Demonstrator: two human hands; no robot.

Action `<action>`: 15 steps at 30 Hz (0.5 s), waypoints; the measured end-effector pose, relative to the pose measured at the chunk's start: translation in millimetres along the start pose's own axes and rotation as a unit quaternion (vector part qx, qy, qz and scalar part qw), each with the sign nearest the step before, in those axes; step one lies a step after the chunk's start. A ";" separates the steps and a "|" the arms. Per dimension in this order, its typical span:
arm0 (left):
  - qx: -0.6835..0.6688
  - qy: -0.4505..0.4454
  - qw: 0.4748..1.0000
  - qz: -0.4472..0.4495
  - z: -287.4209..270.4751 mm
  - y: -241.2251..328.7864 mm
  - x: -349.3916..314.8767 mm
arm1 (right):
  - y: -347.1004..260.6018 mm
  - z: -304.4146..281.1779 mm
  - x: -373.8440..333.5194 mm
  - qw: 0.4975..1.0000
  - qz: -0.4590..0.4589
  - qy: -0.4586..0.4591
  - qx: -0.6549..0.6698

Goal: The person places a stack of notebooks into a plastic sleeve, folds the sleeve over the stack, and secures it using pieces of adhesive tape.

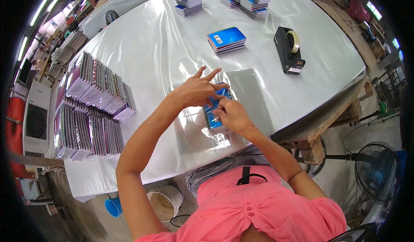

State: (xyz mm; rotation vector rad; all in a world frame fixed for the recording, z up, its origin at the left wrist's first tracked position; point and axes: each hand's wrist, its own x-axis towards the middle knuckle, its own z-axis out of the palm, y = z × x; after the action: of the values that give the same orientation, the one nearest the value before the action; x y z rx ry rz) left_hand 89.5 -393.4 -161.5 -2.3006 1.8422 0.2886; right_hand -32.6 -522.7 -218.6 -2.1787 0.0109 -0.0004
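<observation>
A blue spiral-bound notebook point(211, 118) lies on the white-covered table in front of me, with glossy clear plastic about it. My left hand point(195, 90) reaches over its upper part, several fingers spread and the fingertips at the cover. Close beside, my right hand point(233, 116) has its fingers curled into a pinch above the notebook's right half. What sits between those fingertips is too small to tell. Under and around the notebook spreads clear plastic sheeting point(252, 87), greyish on the right. Both hands hide much of the cover.
Beyond my hands stands a short stack of blue notebooks point(227, 39), with a black tape dispenser point(282, 50) to its right. Taller notebook stacks point(188, 0) rise at the far edge. Rows of wrapped notebooks point(92, 84) fill the left side. A white bucket point(166, 201) stands below the table.
</observation>
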 end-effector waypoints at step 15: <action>-0.023 0.303 0.952 -0.032 63.7 1.8 -5.4 | 57.3 -41.0 -5.4 0.936 -0.320 -0.009 -0.145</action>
State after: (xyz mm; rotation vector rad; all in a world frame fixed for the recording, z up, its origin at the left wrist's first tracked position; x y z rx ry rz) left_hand 84.2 -372.2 -221.7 -2.6791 2.0054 -0.4449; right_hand -38.6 -589.1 -242.2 -2.3783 -0.7514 -0.3712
